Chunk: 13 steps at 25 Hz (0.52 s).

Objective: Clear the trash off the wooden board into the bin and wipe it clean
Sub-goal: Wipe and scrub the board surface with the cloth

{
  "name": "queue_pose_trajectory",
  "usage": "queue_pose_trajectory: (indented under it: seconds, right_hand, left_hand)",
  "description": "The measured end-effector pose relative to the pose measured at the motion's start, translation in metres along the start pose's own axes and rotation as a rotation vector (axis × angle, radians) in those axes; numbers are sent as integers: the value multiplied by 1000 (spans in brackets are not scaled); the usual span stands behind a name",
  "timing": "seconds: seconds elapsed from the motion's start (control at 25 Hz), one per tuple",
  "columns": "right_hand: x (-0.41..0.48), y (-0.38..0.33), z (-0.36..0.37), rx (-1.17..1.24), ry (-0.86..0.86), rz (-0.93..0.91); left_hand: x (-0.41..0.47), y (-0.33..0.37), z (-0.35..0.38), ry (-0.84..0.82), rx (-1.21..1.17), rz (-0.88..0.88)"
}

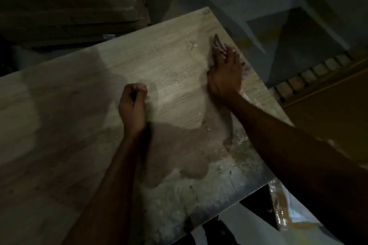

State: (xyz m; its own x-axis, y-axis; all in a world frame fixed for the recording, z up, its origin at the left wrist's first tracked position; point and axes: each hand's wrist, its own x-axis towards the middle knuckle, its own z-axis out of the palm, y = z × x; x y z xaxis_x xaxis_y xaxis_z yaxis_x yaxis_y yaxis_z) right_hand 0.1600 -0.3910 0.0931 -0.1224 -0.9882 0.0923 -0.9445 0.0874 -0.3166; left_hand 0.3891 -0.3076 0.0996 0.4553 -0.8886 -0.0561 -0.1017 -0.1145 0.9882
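The wooden board (83, 125) fills most of the view, pale and grainy, with shadows across it. My right hand (225, 73) lies near the board's right edge, fingers stretched forward and pressing on a dark reddish rag (217, 42); motion blur hides how far the rag reaches under the palm. My left hand (132, 105) rests on the middle of the board, curled into a fist with nothing visible in it. A small pale scrap (192, 44) lies just left of the rag. Grime and white specks (239, 145) cover the near right part of the board.
Stacked flat boards (69, 6) lie in the dark beyond the far left edge. A yellow slatted frame (318, 77) stands to the right. A plastic-wrapped package (284, 211) lies on the pale floor below the board's near right corner.
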Motion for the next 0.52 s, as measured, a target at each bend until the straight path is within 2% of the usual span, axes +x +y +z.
queue_pose_trajectory:
  seconds: [0.04,0.12,0.16,0.2,0.24,0.28,0.32,0.36,0.4,0.44,0.48,0.52]
  right_hand:
    - [-23,-16,9,0,-5,-78]
    - [-101,-53,23,14,-160,-605]
    - [-114,-52,21,25,-200,-727]
    - [-108,-40,19,31,-189,-744]
    - [-84,-25,6,85,-137,-508]
    - [-68,-11,-2,79,-16,-199]
    - [-73,-4,-6,26,37,-20]
    - [-91,-4,-10,-16,23,7]
    - [-131,-13,-7,-43,-56,-151]
    - [-171,-16,-1,-18,-156,-473]
    - [-185,-14,-3,-9,-220,-618]
    - [-179,-6,-7,3,-212,-681]
  left_hand:
    - [-13,-4,-8,11,-44,-33]
    - [-17,-8,-13,56,-139,-99]
    - [-11,-8,-14,87,-166,-129]
    - [-7,-4,-14,101,-173,-159]
    - [-8,-2,-14,97,-168,-169]
    - [-11,-2,-13,63,-147,-150]
    - [-19,-4,-12,-4,-103,-113]
    - [-27,-8,-10,-87,-16,-69]
    - [-34,-11,-8,-164,114,-1]
    - [-37,-15,-7,-210,266,89]
    - [-38,-16,-9,-238,392,167]
    - [-39,-16,-9,-256,469,219]
